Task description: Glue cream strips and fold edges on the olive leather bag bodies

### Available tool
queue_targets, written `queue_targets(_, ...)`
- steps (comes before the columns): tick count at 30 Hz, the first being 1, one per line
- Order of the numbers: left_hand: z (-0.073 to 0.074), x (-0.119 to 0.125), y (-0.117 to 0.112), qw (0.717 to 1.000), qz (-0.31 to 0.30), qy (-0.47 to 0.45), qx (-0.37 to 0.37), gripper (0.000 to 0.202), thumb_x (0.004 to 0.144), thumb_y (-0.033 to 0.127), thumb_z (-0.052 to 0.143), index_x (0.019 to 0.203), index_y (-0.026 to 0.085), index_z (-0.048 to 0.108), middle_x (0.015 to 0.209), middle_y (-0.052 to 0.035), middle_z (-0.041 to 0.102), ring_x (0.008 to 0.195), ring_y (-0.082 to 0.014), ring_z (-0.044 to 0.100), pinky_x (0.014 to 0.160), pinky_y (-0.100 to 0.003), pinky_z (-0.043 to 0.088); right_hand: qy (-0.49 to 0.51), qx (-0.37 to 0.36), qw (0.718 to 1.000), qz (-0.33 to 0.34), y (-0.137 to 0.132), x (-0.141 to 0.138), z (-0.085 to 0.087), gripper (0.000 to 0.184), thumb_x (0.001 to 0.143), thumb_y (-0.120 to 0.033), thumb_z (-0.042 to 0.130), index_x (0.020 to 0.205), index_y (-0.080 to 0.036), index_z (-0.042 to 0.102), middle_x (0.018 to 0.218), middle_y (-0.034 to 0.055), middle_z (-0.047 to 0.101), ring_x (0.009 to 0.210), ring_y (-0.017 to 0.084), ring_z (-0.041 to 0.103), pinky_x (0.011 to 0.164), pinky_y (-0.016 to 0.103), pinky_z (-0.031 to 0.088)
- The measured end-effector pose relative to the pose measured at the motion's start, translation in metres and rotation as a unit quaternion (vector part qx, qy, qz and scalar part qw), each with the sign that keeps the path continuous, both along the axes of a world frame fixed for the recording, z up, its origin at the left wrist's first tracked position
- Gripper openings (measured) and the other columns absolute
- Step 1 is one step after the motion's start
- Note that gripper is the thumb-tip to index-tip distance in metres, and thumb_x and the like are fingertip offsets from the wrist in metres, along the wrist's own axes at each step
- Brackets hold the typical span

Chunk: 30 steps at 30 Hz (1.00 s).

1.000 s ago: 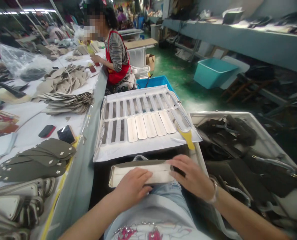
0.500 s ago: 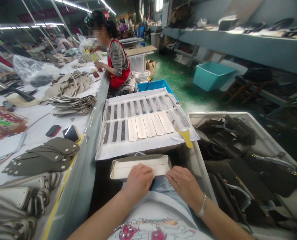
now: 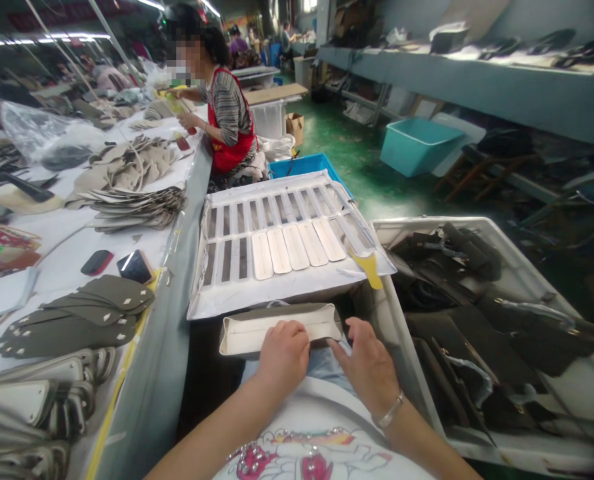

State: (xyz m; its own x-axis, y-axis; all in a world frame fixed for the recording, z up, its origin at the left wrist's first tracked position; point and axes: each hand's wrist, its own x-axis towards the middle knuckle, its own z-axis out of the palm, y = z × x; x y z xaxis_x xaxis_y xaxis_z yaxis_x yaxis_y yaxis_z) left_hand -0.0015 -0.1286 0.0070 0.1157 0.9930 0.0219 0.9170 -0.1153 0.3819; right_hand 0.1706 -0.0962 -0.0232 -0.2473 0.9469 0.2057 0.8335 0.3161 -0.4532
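From my remote seat I have the work piece (image 3: 249, 333) at the lower centre of the frame, above the wearer's lap: a long, narrow box shape with a smooth cream panel framed by a raised grey-brown rim that looks like leather. Its pale face is turned up toward my camera, and its long axis runs left to right across the view, the right end slightly higher; a thin line follows that same length. My left hand (image 3: 284, 353) lies over the near edge right of the middle, fingers bent and bunched; their tips are hidden, so I cannot tell whether they grip. My right hand (image 3: 369, 367) sits by the right end, thumb and forefinger spread apart, and I cannot tell whether the thumb touches the rim. Just beyond, mid-frame, a slotted white rack (image 3: 227, 301) carries flat, round-cornered cream strips (image 3: 291, 248), with a flat yellow tool (image 3: 371, 268) on its near right corner. At right, a hard pale crate (image 3: 401, 327) holds dark, soft, folded goods (image 3: 467, 333). At left, the white-topped desk (image 3: 79, 243) bears fanned, matte grey-green pieces (image 3: 71, 317).
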Motion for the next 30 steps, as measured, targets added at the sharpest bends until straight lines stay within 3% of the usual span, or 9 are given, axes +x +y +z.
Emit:
queue_targets(3, 0.004, -0.001, 0.004, 1.000, 0.003, -0.006, -0.026, 0.011, 0.080, 0.018, 0.051, 0.072, 0.019, 0.058, 0.092, -0.0014, 0.058, 0.086, -0.0179, 0.048, 0.074, -0.031, 0.038, 0.079, -0.172, 0.981, -0.040, 0.002, 0.001, -0.004, 0.032, 0.076, -0.049, 0.054, 0.068, -0.018, 0.049, 0.056, -0.0006, 0.051, 0.049, 0.014, 0.049, 0.047, 0.026, 0.034)
queue_targets(5, 0.007, -0.001, 0.005, 0.999, 0.002, -0.003, -0.038, 0.011, 0.080, 0.018, 0.051, 0.071, 0.019, 0.057, 0.091, -0.0018, 0.057, 0.085, -0.0179, 0.048, 0.074, -0.030, 0.038, 0.159, -0.347, 0.924, -0.036, 0.002, -0.003, -0.004, 0.041, 0.080, -0.051, 0.046, 0.053, -0.019, 0.041, 0.042, -0.0034, 0.043, 0.036, 0.010, 0.042, 0.039, 0.023, 0.029)
queue_targets(7, 0.008, -0.002, 0.006, 0.999, 0.002, 0.000, -0.046, 0.010, 0.079, 0.018, 0.051, 0.072, 0.019, 0.057, 0.090, -0.0023, 0.056, 0.084, -0.0182, 0.048, 0.073, -0.031, 0.037, 0.241, -0.479, 0.842, -0.048, 0.000, -0.009, -0.002, 0.045, 0.084, -0.048, 0.038, 0.051, -0.018, 0.041, 0.039, -0.0022, 0.045, 0.030, 0.009, 0.041, 0.033, 0.021, 0.025)
queue_targets(9, 0.008, -0.002, 0.007, 0.999, 0.003, 0.004, -0.048, 0.010, 0.079, 0.017, 0.050, 0.072, 0.019, 0.057, 0.090, -0.0025, 0.056, 0.084, -0.0184, 0.048, 0.072, -0.031, 0.037, 0.308, -0.544, 0.777, -0.075, -0.002, -0.017, 0.001, 0.045, 0.086, -0.046, 0.035, 0.055, -0.016, 0.047, 0.043, 0.0005, 0.053, 0.028, 0.008, 0.043, 0.031, 0.019, 0.023)
queue_targets(13, 0.008, -0.002, 0.007, 0.999, 0.007, 0.002, -0.049, 0.011, 0.079, 0.017, 0.050, 0.072, 0.019, 0.058, 0.090, -0.0031, 0.056, 0.085, -0.0188, 0.048, 0.072, -0.031, 0.037, 0.417, -0.573, 0.695, -0.118, -0.008, -0.027, 0.004, 0.039, 0.085, -0.044, 0.040, 0.069, -0.011, 0.055, 0.051, 0.0017, 0.058, 0.030, 0.006, 0.046, 0.031, 0.017, 0.023)
queue_targets(15, 0.007, -0.005, 0.004, 0.999, 0.014, -0.019, -0.046, 0.010, 0.078, 0.016, 0.052, 0.072, 0.019, 0.058, 0.090, -0.0032, 0.055, 0.084, -0.0181, 0.049, 0.073, -0.031, 0.038, 0.440, -0.568, 0.683, -0.132, -0.010, -0.031, 0.005, 0.037, 0.085, -0.043, 0.043, 0.072, -0.011, 0.056, 0.053, 0.0021, 0.060, 0.032, 0.006, 0.047, 0.032, 0.016, 0.025)
queue_targets(20, 0.008, -0.036, -0.008, 0.996, 0.083, -0.028, -0.005, 0.005, 0.075, 0.021, 0.061, 0.079, 0.019, 0.059, 0.091, -0.0031, 0.054, 0.089, -0.0195, 0.048, 0.077, -0.033, 0.038, 0.455, -0.547, 0.685, -0.162, -0.013, -0.036, 0.007, 0.034, 0.084, -0.043, 0.046, 0.074, -0.012, 0.057, 0.059, 0.0038, 0.063, 0.034, 0.006, 0.048, 0.033, 0.016, 0.028)
queue_targets(25, 0.009, -0.062, -0.011, 0.997, 0.029, -0.042, -0.053, 0.019, 0.080, 0.028, 0.057, 0.064, 0.019, 0.059, 0.075, -0.0001, 0.055, 0.079, -0.0160, 0.049, 0.072, -0.029, 0.037, 0.459, -0.546, 0.680, -0.170, -0.015, -0.041, 0.011, 0.031, 0.083, -0.043, 0.049, 0.074, -0.015, 0.058, 0.067, 0.0052, 0.066, 0.037, 0.006, 0.049, 0.035, 0.017, 0.031)
queue_targets(30, 0.007, -0.057, -0.011, 0.998, 0.049, 0.022, -0.045, 0.019, 0.084, 0.028, 0.052, 0.069, 0.017, 0.058, 0.081, -0.0030, 0.056, 0.083, -0.0186, 0.049, 0.072, -0.031, 0.036, 0.460, -0.551, 0.671, -0.184, -0.016, -0.053, 0.014, 0.029, 0.081, -0.041, 0.053, 0.076, -0.013, 0.059, 0.068, 0.0060, 0.067, 0.038, 0.006, 0.050, 0.036, 0.017, 0.032)
